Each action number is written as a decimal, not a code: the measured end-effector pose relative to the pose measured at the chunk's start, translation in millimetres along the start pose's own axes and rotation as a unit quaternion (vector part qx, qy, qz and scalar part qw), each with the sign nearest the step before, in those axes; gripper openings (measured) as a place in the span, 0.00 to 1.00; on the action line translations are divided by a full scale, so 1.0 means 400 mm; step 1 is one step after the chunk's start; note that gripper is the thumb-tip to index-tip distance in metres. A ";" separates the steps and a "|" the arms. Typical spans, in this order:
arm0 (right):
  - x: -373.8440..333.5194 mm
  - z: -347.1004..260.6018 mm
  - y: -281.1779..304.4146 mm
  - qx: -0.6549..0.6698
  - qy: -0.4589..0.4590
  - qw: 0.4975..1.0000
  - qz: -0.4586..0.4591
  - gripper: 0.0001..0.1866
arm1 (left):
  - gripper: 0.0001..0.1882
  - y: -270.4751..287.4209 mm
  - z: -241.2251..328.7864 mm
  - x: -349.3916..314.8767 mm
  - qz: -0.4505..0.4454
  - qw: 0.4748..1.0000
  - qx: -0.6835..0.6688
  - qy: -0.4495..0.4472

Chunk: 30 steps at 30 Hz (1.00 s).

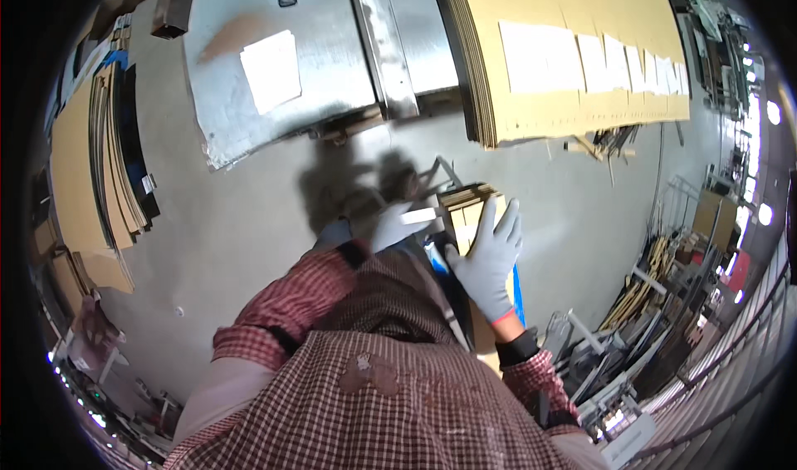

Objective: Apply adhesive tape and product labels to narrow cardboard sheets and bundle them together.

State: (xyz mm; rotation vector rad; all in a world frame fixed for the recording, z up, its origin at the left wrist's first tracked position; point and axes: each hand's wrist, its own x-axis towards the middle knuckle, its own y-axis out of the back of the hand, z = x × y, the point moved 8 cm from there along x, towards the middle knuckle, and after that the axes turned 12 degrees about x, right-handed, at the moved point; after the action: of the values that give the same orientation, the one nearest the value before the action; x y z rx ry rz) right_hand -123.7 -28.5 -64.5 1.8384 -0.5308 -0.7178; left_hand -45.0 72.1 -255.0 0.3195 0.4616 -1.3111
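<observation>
My left hand (392,227), in a grey glove, is closed round a short white bar-shaped object (419,215). That object's tip reaches the near left side of a narrow stack of yellow-brown boards (467,218); what exactly it is I cannot make out. My right hand (490,258), also gloved in grey, lies flat on the stack with its fingers stretched forward and the thumb apart. Blue material (519,296) shows along the stack's right side. My right hand and forearm hide part of the stack.
Ahead stands a metal-topped table (324,63) with a white paper sheet (272,70). A tall pile of yellow-brown boards (598,5) with papers on it is at far right. More boards (79,163) lean at left. Metal frames and wood strips (639,291) fill the right side.
</observation>
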 end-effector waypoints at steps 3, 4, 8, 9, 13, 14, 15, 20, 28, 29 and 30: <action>-0.011 0.025 -0.045 -0.023 -0.020 0.997 0.070 0.53 | 0.16 0.073 0.248 -0.119 -0.179 0.966 -0.178 -0.063; -0.004 0.032 -0.061 -0.013 -0.026 0.999 0.025 0.53 | 0.16 0.051 0.328 -0.127 -0.174 0.975 -0.076 -0.117; 0.012 0.002 0.046 0.118 0.006 0.993 -0.009 0.40 | 0.17 -0.032 0.501 -0.057 0.028 0.956 0.133 -0.260; 0.003 0.032 0.063 0.340 -0.109 0.932 -0.059 0.35 | 0.17 -0.070 0.468 -0.026 0.022 0.950 0.247 -0.189; 0.005 0.040 0.293 0.308 -0.013 0.940 0.144 0.24 | 0.14 -0.146 0.429 0.003 0.077 0.886 0.405 -0.212; 0.019 0.027 0.315 0.226 0.036 0.964 0.133 0.22 | 0.14 -0.156 0.432 -0.003 0.078 0.876 0.412 -0.236; 0.044 0.004 0.247 0.199 0.088 0.975 -0.047 0.19 | 0.11 -0.156 0.408 -0.001 0.052 0.881 0.423 -0.206; 0.181 0.124 0.123 0.165 0.123 0.941 -0.270 0.07 | 0.30 -0.138 0.444 -0.032 0.145 0.859 0.449 -0.201; 0.271 0.537 -0.167 -0.212 0.089 0.904 -0.359 0.05 | 0.27 -0.212 0.447 -0.003 0.035 0.772 0.607 -0.187; 0.264 0.563 -0.140 -0.223 0.031 0.920 -0.322 0.05 | 0.23 -0.188 0.478 -0.013 0.093 0.786 0.571 -0.220; 0.263 0.554 -0.082 -0.132 -0.015 0.967 -0.217 0.04 | 0.20 -0.185 0.477 -0.016 0.057 0.799 0.565 -0.201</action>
State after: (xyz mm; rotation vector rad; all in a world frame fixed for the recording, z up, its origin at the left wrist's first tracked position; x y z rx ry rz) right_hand -199.8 -233.5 -180.1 1.7062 -0.0397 -1.0565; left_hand -90.9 -30.6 -83.9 1.0103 -0.7672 -1.3602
